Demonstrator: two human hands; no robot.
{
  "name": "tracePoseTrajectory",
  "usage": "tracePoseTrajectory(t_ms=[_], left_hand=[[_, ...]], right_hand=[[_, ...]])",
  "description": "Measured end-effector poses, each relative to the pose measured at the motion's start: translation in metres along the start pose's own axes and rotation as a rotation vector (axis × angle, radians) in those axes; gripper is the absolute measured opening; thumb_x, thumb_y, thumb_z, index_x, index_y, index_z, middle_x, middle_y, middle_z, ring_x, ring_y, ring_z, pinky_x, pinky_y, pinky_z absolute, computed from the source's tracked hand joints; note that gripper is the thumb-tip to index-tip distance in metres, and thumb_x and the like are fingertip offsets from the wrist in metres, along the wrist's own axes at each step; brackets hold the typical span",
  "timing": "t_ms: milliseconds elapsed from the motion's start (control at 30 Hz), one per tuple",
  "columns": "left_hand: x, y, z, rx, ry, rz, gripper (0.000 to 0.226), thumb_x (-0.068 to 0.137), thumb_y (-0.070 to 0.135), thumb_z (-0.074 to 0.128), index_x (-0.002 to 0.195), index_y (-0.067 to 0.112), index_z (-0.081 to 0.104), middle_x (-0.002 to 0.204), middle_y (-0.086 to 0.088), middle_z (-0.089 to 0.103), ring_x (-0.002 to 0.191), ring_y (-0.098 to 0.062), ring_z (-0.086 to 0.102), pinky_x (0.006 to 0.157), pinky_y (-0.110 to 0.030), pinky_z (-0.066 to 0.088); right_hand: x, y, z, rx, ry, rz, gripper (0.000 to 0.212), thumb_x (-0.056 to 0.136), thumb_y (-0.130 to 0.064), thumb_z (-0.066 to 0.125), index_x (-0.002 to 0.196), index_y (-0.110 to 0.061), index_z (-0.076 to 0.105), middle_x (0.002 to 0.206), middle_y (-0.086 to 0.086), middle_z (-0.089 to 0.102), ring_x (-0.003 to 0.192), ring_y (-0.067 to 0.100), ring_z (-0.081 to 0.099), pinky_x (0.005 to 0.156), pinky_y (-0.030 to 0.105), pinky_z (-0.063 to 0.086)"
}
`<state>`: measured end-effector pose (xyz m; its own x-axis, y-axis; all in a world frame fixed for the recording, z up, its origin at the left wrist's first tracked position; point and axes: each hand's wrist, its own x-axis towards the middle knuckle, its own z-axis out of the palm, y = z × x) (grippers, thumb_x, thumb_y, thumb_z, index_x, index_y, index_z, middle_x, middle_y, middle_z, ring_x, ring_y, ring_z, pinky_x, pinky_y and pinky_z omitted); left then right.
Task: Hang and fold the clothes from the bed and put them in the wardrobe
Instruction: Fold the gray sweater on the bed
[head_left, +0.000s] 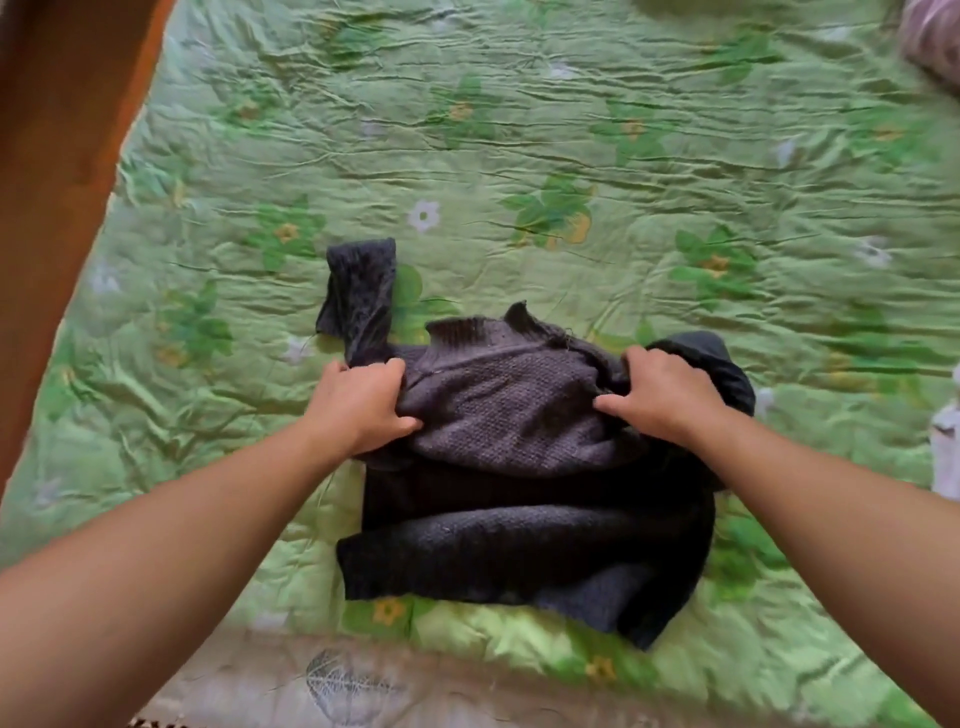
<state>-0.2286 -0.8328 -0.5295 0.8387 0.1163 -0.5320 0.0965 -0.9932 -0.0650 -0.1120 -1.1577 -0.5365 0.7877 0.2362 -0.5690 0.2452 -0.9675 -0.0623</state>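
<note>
One dark grey knitted sweater (519, 415), on the green floral bedspread (571, 130) near the bed's front edge. Lies partly folded, lower body doubled over itself, ribbed collar pointing away. Sends one sleeve (361, 296) out to the far left, flat on the bedspread. Gripped at both shoulders by hands set apart: left hand (358, 402) clamped beside that sleeve, right hand (665, 395) clamped opposite, fingers curled into the knit. Beyond, brown wooden board (62, 156) at left; pinkish cloth (935, 36) in the far right corner; pale leaf-print sheet (332, 680) along the near edge.
</note>
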Motion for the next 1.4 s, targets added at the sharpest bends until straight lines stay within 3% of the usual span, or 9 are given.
tracePoseTrajectory(t_ms=[133, 267, 467, 667, 800, 900, 1000, 1233, 1400], left_hand=[[0.005, -0.025, -0.012, -0.219, 0.03, 0.217, 0.022, 0.088, 0.034, 0.068, 0.097, 0.018, 0.055, 0.102, -0.009, 0.067, 0.101, -0.034, 0.064, 0.076, -0.038, 0.047], [0.037, -0.035, -0.055, -0.376, 0.185, 0.166, 0.02, 0.095, 0.027, 0.059, 0.111, 0.018, 0.051, 0.104, -0.009, 0.054, 0.096, -0.037, 0.061, 0.077, -0.043, 0.047], [0.128, -0.059, -0.177, -0.208, 0.421, 0.048, 0.018, 0.1, 0.037, 0.048, 0.113, 0.027, 0.042, 0.108, -0.018, 0.065, 0.09, -0.042, 0.064, 0.067, -0.041, 0.045], [0.224, -0.059, -0.262, -0.108, 0.621, -0.178, 0.051, 0.098, 0.031, 0.058, 0.144, 0.028, 0.035, 0.137, -0.018, 0.043, 0.123, -0.042, 0.045, 0.099, -0.052, 0.041], [0.216, -0.023, -0.169, -0.192, 0.443, -0.061, 0.057, 0.097, 0.039, 0.053, 0.149, 0.026, 0.034, 0.152, -0.013, 0.033, 0.137, -0.038, 0.037, 0.109, -0.048, 0.036], [0.175, -0.004, -0.058, -0.06, 0.289, 0.049, 0.065, 0.096, 0.052, 0.044, 0.154, 0.024, 0.033, 0.161, -0.015, 0.024, 0.15, -0.034, 0.021, 0.119, -0.05, 0.026], [0.118, 0.016, 0.023, -0.05, 0.283, 0.041, 0.066, 0.096, 0.054, 0.031, 0.154, 0.023, 0.036, 0.163, -0.017, 0.024, 0.152, -0.031, 0.021, 0.12, -0.055, 0.02], [0.008, 0.038, 0.104, -0.25, 0.253, -0.071, 0.069, 0.095, 0.058, 0.031, 0.157, 0.029, 0.026, 0.166, -0.014, 0.01, 0.153, -0.03, 0.014, 0.115, -0.059, 0.026], [-0.063, 0.037, 0.118, -0.614, 0.253, -0.393, 0.069, 0.094, 0.044, 0.062, 0.153, 0.019, 0.036, 0.149, -0.02, 0.032, 0.135, -0.04, 0.037, 0.112, -0.05, 0.035]], right_hand=[[0.001, 0.019, -0.011, 0.167, -0.046, -0.056, 0.02, 0.091, -0.035, 0.061, 0.087, -0.018, 0.05, 0.103, 0.017, 0.06, 0.105, 0.038, 0.06, 0.083, 0.041, 0.047], [0.022, 0.022, -0.055, 0.353, 0.185, -0.012, 0.014, 0.096, -0.021, 0.052, 0.101, -0.013, 0.043, 0.089, 0.021, 0.059, 0.089, 0.041, 0.06, 0.07, 0.04, 0.037], [0.099, 0.018, -0.184, 0.2, 0.501, -0.005, 0.026, 0.102, -0.022, 0.042, 0.124, -0.01, 0.035, 0.096, 0.033, 0.063, 0.089, 0.05, 0.062, 0.071, 0.047, 0.042], [0.196, 0.006, -0.26, 0.057, 0.609, 0.174, 0.058, 0.101, -0.037, 0.046, 0.15, -0.013, 0.024, 0.144, 0.024, 0.037, 0.132, 0.043, 0.038, 0.102, 0.056, 0.04], [0.179, -0.018, -0.172, -0.094, 0.511, -0.073, 0.048, 0.096, -0.046, 0.05, 0.133, -0.016, 0.048, 0.134, 0.017, 0.049, 0.124, 0.038, 0.044, 0.099, 0.052, 0.044], [0.139, -0.023, -0.068, -0.205, 0.292, -0.223, 0.064, 0.096, -0.062, 0.042, 0.15, -0.028, 0.038, 0.157, 0.012, 0.036, 0.147, 0.031, 0.027, 0.115, 0.061, 0.027], [0.106, -0.018, 0.011, -0.102, 0.165, -0.105, 0.074, 0.097, -0.067, 0.032, 0.161, -0.034, 0.013, 0.17, 0.007, 0.002, 0.156, 0.026, -0.002, 0.115, 0.069, 0.015], [0.002, 0.005, 0.089, 0.045, 0.176, -0.002, 0.081, 0.096, -0.065, 0.04, 0.162, -0.03, 0.009, 0.168, 0.011, -0.005, 0.156, 0.028, -0.005, 0.115, 0.069, 0.02], [-0.068, 0.018, 0.111, 0.387, 0.264, 0.235, 0.087, 0.091, -0.052, 0.064, 0.16, -0.017, 0.023, 0.156, 0.024, 0.022, 0.141, 0.041, 0.027, 0.115, 0.052, 0.03]])
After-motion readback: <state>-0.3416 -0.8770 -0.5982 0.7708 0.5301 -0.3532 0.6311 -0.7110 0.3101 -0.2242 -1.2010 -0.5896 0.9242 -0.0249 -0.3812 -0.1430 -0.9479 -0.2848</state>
